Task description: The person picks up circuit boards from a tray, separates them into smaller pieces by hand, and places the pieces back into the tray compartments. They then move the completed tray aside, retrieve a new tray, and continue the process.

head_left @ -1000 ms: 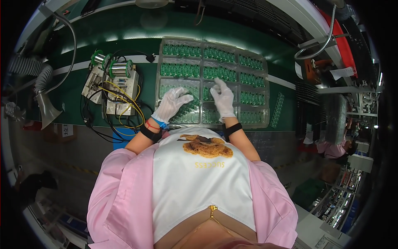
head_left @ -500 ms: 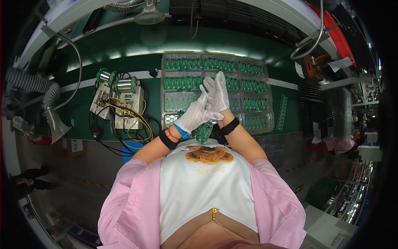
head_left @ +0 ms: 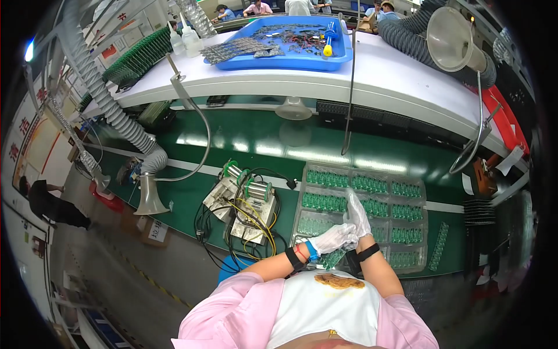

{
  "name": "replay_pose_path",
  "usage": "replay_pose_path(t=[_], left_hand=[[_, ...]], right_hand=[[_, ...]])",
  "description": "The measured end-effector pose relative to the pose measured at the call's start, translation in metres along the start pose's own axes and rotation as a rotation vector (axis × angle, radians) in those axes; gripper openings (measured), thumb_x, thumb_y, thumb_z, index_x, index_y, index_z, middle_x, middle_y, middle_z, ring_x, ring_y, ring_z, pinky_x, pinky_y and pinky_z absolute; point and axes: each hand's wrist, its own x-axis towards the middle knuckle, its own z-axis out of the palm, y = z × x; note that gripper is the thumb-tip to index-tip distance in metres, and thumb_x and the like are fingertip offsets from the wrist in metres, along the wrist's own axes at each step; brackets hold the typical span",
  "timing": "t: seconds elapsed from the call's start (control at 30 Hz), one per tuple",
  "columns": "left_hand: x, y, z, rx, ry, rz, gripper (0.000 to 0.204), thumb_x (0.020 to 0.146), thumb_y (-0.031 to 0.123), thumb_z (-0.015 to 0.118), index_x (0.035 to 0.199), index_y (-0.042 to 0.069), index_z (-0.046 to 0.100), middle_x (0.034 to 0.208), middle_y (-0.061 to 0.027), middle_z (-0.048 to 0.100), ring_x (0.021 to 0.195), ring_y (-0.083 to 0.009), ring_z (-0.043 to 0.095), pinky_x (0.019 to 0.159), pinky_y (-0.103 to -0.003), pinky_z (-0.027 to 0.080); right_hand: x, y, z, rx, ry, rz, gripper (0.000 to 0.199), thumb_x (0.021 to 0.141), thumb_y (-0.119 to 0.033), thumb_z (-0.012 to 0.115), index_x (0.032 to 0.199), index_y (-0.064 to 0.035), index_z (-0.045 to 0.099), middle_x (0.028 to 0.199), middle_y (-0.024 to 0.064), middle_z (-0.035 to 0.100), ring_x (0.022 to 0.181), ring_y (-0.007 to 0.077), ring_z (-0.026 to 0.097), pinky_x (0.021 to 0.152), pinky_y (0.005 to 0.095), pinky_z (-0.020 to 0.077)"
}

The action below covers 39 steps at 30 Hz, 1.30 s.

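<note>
Both of my hands wear white gloves and meet over a clear plastic tray (head_left: 425, 216). Its compartments hold rows of small green circuit boards (head_left: 324, 202). My left hand (head_left: 332, 237) comes across from the side, its fingers closed on the lower part of the right glove. Pointing away from me, my right hand (head_left: 358, 215) has its fingers stretched out and carries nothing. Just below the hands, a green board piece (head_left: 332, 259) shows in front of my shirt, partly hidden by the left wrist.
Left of the tray stands a metal fixture (head_left: 251, 224) with solder wire spools (head_left: 258, 189) and tangled cables. A strip of green boards (head_left: 439, 246) lies to the right. Above, a shelf (head_left: 383, 70) bears a blue tray (head_left: 279, 65) of parts. Fume funnels (head_left: 152, 196) hang around.
The view has tilted upward and shifted left, bringing the shelf and blue tray into sight. My left fingers have closed in around the base of my right hand, which has turned more edge-on.
</note>
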Motion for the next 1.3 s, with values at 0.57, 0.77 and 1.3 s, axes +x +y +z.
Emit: replay_pose_path(t=[0.57,0.77,1.3], left_hand=[[0.007,-0.015,-0.029,0.292,1.042,-0.030,0.015,0.093,0.020,0.055,0.090,0.006,0.057,0.078,-0.0010,0.058,0.069,-0.0108,0.053,0.060,-0.029,0.043],[0.004,0.002,-0.008,0.065,0.877,0.027,0.016,0.093,0.019,0.054,0.095,0.004,0.056,0.082,-0.0087,0.058,0.078,-0.0181,0.059,0.069,-0.031,0.047],[-0.023,0.010,-0.006,0.912,0.117,0.473,0.007,0.078,0.012,0.063,0.084,0.009,0.064,0.078,-0.0127,0.059,0.073,-0.0279,0.061,0.060,-0.037,0.048]], right_hand=[[-0.105,-0.060,0.011,-0.949,-0.163,-0.406,0.021,0.081,-0.020,0.064,0.084,0.0003,0.065,0.072,0.0118,0.062,0.064,0.0240,0.058,0.060,0.0378,0.0453],[-0.102,-0.036,-0.008,-1.312,-0.200,-0.692,0.019,0.076,-0.016,0.066,0.072,-0.0007,0.056,0.069,0.0190,0.054,0.065,0.0362,0.055,0.060,0.0428,0.0441],[-0.099,-0.032,-0.058,-1.358,-0.364,-1.011,0.015,0.083,-0.017,0.060,0.092,-0.0052,0.059,0.086,0.0119,0.058,0.080,0.0314,0.056,0.066,0.0393,0.0462]])
